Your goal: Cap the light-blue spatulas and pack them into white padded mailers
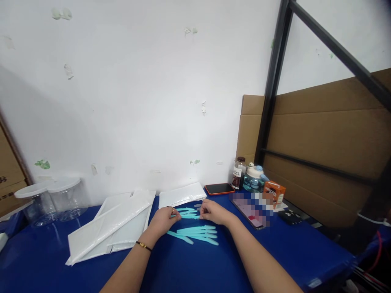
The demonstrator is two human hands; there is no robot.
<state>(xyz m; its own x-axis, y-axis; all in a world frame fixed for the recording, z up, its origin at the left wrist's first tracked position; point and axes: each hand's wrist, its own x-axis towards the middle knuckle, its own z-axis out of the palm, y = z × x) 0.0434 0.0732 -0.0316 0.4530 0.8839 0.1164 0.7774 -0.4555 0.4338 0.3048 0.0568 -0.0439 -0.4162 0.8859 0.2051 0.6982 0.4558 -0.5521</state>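
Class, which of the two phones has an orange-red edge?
The phone with the dark screen, beyond the right hand and beside the brown-capped bottle; the other phone, nearer the camera, has a dark edge and pinkish screen.

Forearms (253, 256) off btm edge; pink-screen phone (246, 209) partly pixelated; bottle-label txt (236, 175) too small
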